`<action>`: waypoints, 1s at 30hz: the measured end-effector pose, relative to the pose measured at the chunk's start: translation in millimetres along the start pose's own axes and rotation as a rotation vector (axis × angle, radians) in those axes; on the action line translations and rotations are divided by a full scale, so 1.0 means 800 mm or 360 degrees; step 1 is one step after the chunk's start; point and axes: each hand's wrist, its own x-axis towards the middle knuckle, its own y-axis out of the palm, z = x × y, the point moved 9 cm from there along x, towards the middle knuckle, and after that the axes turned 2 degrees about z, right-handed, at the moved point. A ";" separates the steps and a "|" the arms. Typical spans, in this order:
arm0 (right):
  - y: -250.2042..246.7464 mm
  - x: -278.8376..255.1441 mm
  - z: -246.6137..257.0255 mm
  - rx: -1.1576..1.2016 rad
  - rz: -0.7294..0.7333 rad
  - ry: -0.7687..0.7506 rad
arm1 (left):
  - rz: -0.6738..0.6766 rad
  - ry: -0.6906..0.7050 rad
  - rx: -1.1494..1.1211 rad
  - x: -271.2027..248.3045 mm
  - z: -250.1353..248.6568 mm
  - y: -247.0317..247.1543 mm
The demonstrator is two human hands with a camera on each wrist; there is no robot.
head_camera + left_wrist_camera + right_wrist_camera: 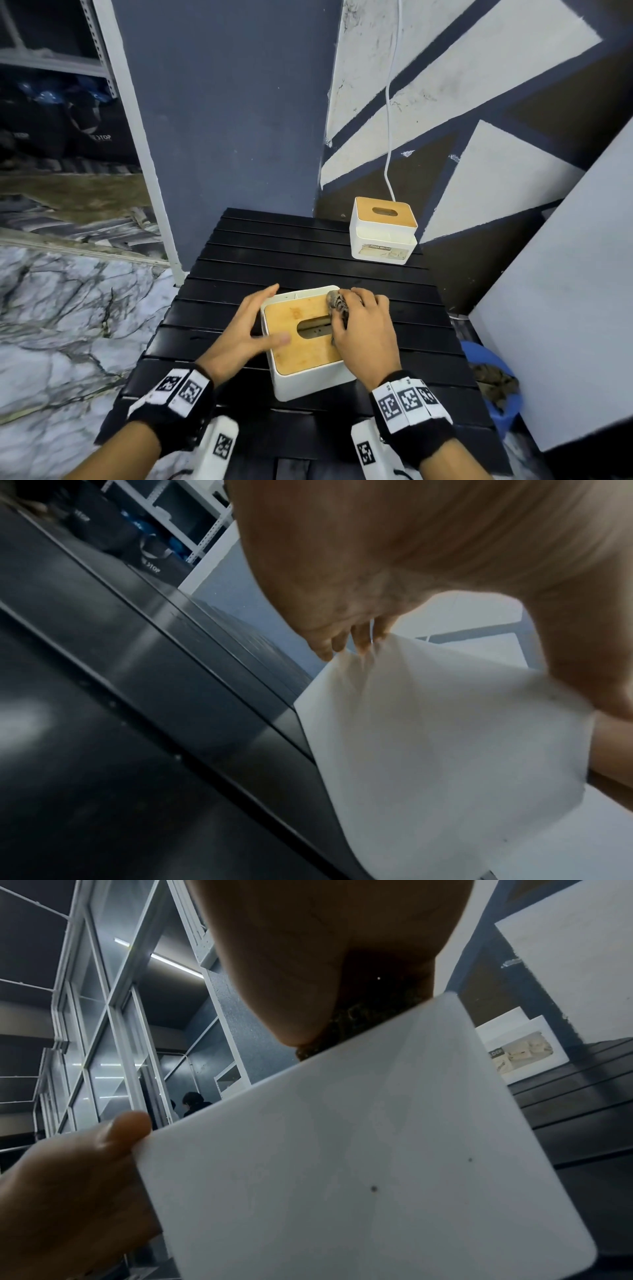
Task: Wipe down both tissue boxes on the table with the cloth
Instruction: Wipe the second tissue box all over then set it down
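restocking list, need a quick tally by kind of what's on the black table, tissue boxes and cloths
tissue boxes: 2, near one under both hands, far one at the back right corner
cloths: 1, cloth under the right hand
total: 3

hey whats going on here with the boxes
A person is wiping the near white tissue box with a wooden lid on the black slatted table. Their left hand steadies the box by its left side, thumb lying on the lid. Their right hand holds a crumpled grey-brown cloth against the lid's far right corner. A second white tissue box with a wooden lid stands apart at the table's far right corner, with no hand on it.
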 end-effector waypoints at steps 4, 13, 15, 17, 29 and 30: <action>0.008 0.000 0.014 -0.0077 -0.0021 -0.0057 | 0.0067 -0.0014 0.0413 -0.022 0.004 0.003; 0.033 -0.020 0.123 0.0011 -0.0043 -0.0429 | -0.0061 0.0078 0.0318 -0.021 -0.006 0.005; 0.034 -0.025 0.137 0.0021 -0.0031 -0.0514 | -0.0087 0.0146 0.0253 -0.022 -0.012 0.006; 0.034 -0.022 0.135 0.0052 0.0072 -0.0547 | -0.0108 0.0127 0.0222 -0.025 -0.009 0.005; 0.020 0.000 0.096 0.0184 0.0164 -0.0396 | -0.0094 -0.0005 0.0246 -0.025 0.013 0.005; 0.024 -0.007 0.112 0.0192 0.0181 -0.0475 | -0.0101 0.0031 0.0248 -0.025 0.008 0.005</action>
